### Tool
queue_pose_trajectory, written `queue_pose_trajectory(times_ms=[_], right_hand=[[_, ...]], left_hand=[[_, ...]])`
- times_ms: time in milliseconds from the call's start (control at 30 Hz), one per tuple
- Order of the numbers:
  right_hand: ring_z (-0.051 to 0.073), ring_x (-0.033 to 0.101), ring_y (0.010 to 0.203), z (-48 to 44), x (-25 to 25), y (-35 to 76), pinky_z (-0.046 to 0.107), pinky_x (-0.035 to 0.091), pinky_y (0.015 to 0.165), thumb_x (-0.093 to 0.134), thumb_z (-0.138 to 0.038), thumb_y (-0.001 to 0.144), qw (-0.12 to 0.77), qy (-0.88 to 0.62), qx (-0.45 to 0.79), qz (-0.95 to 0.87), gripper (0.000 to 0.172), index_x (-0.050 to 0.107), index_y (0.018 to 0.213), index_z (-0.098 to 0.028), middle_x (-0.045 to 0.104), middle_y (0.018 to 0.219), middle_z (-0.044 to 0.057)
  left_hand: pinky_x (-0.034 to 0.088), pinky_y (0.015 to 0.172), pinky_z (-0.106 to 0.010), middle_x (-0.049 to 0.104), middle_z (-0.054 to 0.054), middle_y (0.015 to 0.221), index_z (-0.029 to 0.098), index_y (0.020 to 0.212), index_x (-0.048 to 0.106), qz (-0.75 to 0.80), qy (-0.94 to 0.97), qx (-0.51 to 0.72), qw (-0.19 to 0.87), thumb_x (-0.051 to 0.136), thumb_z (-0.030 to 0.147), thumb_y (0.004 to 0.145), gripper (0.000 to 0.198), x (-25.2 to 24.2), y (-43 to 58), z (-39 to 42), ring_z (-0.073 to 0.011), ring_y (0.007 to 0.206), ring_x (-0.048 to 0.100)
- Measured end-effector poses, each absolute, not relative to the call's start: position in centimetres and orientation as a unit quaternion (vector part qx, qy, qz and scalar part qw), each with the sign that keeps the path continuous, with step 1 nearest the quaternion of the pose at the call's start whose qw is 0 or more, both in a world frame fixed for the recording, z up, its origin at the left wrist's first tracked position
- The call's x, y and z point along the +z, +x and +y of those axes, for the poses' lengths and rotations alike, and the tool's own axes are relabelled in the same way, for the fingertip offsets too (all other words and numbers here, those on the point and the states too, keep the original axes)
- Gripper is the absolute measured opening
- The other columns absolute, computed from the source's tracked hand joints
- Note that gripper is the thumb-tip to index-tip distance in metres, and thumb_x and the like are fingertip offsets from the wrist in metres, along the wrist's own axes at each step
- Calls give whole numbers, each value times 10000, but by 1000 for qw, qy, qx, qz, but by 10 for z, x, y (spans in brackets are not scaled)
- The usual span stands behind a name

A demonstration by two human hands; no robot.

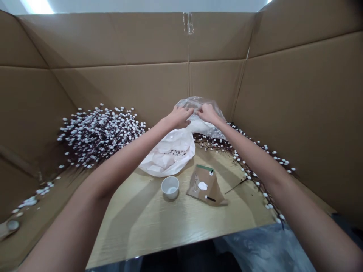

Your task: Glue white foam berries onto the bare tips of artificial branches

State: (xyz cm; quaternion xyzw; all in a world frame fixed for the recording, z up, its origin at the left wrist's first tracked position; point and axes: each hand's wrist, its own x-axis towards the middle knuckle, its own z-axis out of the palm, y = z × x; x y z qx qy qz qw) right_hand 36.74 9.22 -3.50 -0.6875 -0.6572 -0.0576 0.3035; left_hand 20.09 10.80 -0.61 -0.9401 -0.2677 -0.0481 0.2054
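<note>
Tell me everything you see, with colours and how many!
Berry bunch: one, white and dark, left
Berry branches: several, white and dark, right
Berries: several, white, far left
Roll: one, tan, left edge
White plastic: one, white, middle
Small bits: many, white and dark, on white plastic
Clear bag: one, see-through, back middle
Cup: one, white, middle front
Brown piece: one, brown, green edge, beside cup
Crumpled plastic: greyish, bottom right
Table: one, pale yellow, underneath
Cardboard walls: three, brown, left, back, right
Bright patches: two, white, top edge
Left hand: one, bare, at clear bag
Right hand: one, bare, at clear bag
Arms: two, bare, lower corners
</note>
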Motion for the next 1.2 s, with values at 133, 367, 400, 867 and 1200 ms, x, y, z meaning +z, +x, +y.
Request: queue_pose_trajectory(times_ms=[133,367,400,867,1200], right_hand=[[182,595,695,44,-39,362,276,424,691,486,-244,860,374,-628,-98,-676,248,692,823,-110,690,776,99],[163,548,596,-8,-106,339,283,416,642,470,-99,768,128,-499,80,-854,222,660,667,-150,664,657,58],[178,571,638,-6,-116,335,291,431,671,472,-58,736,106,-491,97,-859,223,668,682,-151,681,697,70],[171,589,634,49,-186,294,235,423,569,550,-83,674,147,-537,165,-814,92,637,695,-108,692,740,80],[139,583,677,34,-174,296,198,409,582,600,-44,607,212,-546,148,-797,149,639,728,-122,688,777,45]], left_hand=[[354,962,-492,561,-197,1209,107,1241,463,-229,-942,-89,229,455,226,866,393,-21,192,97,-351,1149,485],[365,962,-408,592,-188,1177,115,1083,592,-135,-948,-157,243,327,279,934,345,-57,158,89,-295,1147,494],[385,924,-394,628,-183,1096,123,1024,619,-125,-955,-132,236,312,314,942,371,-64,152,89,-283,1069,538],[372,548,-290,711,-99,771,178,770,683,-260,-959,75,87,501,280,788,209,-116,129,86,-214,655,625],[401,581,-280,712,-125,846,140,882,698,-290,-951,90,51,515,311,808,261,-115,128,86,-224,710,628]])
